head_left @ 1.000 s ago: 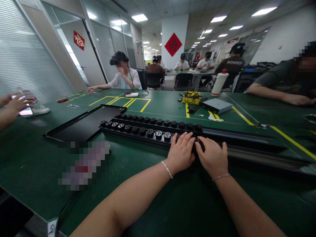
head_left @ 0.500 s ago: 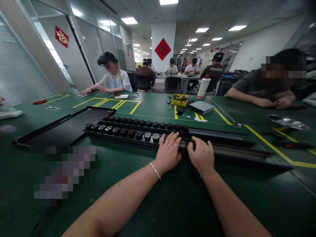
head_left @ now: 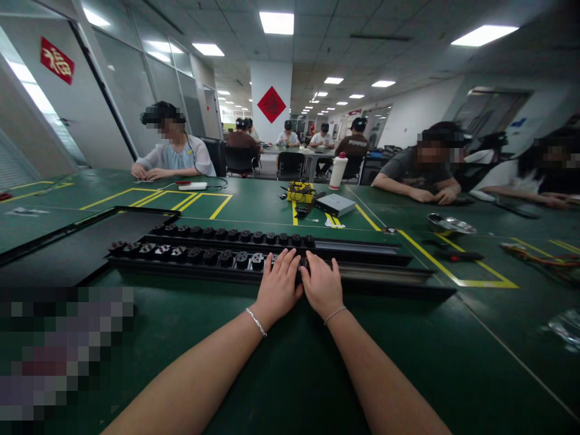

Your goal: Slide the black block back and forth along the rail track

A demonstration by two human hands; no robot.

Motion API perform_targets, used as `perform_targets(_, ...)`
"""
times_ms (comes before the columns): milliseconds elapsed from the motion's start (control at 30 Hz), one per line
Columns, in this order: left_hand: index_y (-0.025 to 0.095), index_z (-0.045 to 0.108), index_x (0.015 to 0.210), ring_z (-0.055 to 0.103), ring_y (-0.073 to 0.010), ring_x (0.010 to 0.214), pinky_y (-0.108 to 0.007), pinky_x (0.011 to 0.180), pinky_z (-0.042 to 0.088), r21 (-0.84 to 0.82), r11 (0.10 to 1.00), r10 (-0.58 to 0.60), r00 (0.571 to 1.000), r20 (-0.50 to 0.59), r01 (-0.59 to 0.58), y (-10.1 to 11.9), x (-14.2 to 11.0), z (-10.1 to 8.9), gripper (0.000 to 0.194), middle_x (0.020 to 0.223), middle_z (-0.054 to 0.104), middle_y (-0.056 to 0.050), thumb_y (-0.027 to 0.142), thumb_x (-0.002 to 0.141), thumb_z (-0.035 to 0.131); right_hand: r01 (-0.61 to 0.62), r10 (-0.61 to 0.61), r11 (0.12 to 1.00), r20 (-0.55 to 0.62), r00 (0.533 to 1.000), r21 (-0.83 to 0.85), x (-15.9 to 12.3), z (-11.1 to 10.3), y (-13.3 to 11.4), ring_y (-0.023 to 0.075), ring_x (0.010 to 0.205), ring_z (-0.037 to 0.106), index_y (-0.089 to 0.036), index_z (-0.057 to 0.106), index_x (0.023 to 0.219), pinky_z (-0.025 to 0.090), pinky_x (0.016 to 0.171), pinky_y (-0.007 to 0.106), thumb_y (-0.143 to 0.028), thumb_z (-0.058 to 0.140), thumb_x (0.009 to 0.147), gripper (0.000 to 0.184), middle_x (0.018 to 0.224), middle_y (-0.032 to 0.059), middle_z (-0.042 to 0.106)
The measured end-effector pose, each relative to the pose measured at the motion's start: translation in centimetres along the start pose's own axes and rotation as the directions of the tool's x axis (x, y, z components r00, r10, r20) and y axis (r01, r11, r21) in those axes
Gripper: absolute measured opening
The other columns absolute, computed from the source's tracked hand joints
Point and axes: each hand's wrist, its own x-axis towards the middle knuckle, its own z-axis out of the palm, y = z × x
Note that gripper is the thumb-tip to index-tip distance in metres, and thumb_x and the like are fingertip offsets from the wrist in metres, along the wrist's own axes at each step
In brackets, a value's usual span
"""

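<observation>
Head view: my left grip [head_left: 280,296] and right grip [head_left: 323,286] rest side by side over the near black channel [head_left: 399,286] on the bench [head_left: 453,350]; whether either clamps anything, I cannot tell. I'd judge the channel light, stiff and slick, best held by its long walls.

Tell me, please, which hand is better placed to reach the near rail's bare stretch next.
Probably the right hand: it is beside that bare stretch, while the left hand is beside the black modules.
</observation>
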Motion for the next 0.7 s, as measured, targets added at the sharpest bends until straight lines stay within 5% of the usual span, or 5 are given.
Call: perform_targets(700,0.021,0.049,0.129,0.038,-0.0270,0.132,-0.049,0.111,0.022,0.025,0.999,0.022,1.000,0.004,-0.022,-0.16,0.01,-0.21,0.046,0.143,0.044,-0.008,0.035,0.086,0.048,-0.112,0.115,0.992,-0.062,0.991,0.054,0.57,0.23,-0.35,0.0201,0.104,0.058,-0.017,0.062,0.104,0.033,0.098,0.036,-0.025,0.049,0.080,0.028,0.105,0.0086,0.068)
